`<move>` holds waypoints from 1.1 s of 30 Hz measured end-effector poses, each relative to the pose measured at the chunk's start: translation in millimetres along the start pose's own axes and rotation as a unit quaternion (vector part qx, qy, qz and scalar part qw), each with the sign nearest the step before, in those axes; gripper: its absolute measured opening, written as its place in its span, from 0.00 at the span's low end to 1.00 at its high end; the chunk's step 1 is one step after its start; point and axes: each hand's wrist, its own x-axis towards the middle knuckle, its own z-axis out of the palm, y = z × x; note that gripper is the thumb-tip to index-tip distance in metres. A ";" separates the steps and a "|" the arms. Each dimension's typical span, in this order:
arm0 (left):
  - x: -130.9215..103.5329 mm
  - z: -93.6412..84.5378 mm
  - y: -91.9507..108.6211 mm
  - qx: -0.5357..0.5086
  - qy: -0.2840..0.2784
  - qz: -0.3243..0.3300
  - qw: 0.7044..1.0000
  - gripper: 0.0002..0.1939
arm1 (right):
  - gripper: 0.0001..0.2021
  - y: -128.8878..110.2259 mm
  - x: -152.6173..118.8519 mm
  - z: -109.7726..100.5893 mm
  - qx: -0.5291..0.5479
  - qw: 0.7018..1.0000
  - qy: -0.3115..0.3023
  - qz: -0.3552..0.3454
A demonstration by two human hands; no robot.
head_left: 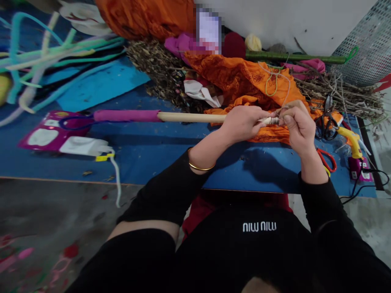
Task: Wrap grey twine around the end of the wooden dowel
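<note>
A wooden stick (pixel 192 117) lies level above the table, its left part covered in a purple-pink sleeve (pixel 126 116). My left hand (pixel 242 124) is closed round the bare wood near its right end. Just beyond those fingers, thin cord (pixel 275 121) is wound in tight turns about the stick's tip. My right hand (pixel 297 124) is closed in a pinch right beside the winding, on what looks like the loose part of the cord, which rises from the fingers over orange cloth (pixel 244 77). The pinched part itself is mostly hidden.
On the right lie black-handled scissors (pixel 326 120), red-handled scissors (pixel 328 158) and a yellow glue gun (pixel 351 140) with a cable. Dry twigs (pixel 345 93) and leaves are behind. Fuzzy coloured stems (pixel 61 57) and a purple packet (pixel 49 132) occupy the left of the blue table (pixel 159 158).
</note>
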 end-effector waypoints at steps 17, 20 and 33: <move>1.7 -9.2 -2.4 -0.065 0.005 -0.008 0.998 0.18 | 0.21 6.6 -7.6 1.5 0.007 0.998 0.061 -0.029; 0.9 -9.2 1.0 -0.036 -0.015 -0.005 0.999 0.17 | 0.20 10.5 -5.8 4.0 0.015 0.998 0.057 -0.023; -2.1 -4.4 9.2 0.116 -0.014 0.044 0.992 0.18 | 0.20 10.1 0.3 5.9 -0.009 0.999 0.002 0.032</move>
